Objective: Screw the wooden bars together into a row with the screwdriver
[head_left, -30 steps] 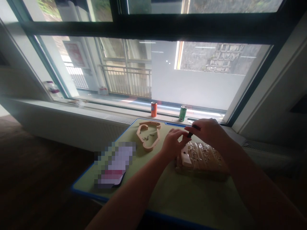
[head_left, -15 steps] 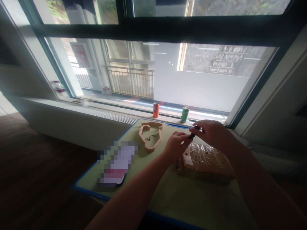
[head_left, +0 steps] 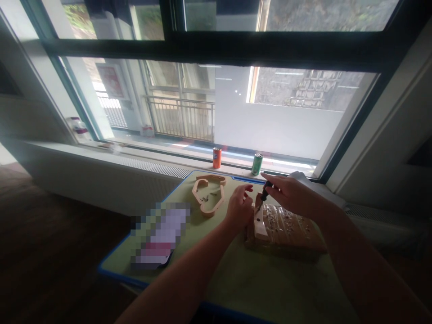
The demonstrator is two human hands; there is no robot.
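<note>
My right hand [head_left: 292, 194] is closed round a small black-handled tool [head_left: 264, 191], held upright with its tip on a pale wooden piece [head_left: 260, 222]. That piece lies on the left end of a plastic-wrapped stack of wooden parts [head_left: 290, 229]. My left hand [head_left: 240, 207] rests just left of the piece, fingers curled and partly spread, touching its near edge; nothing shows in it. A curved, heart-like wooden frame [head_left: 209, 193] lies on the green table [head_left: 236, 270] further left, with small dark screws inside it.
An orange can [head_left: 217, 158] and a green can [head_left: 257, 164] stand on the window sill behind the table. A blurred-out flat object [head_left: 160, 234] lies at the table's left front. The table has a blue rim [head_left: 114, 275]; dark floor lies to the left.
My right hand lowered the black tool from above onto the pale wooden piece. My left hand let go of the tool's tip and dropped beside the piece.
</note>
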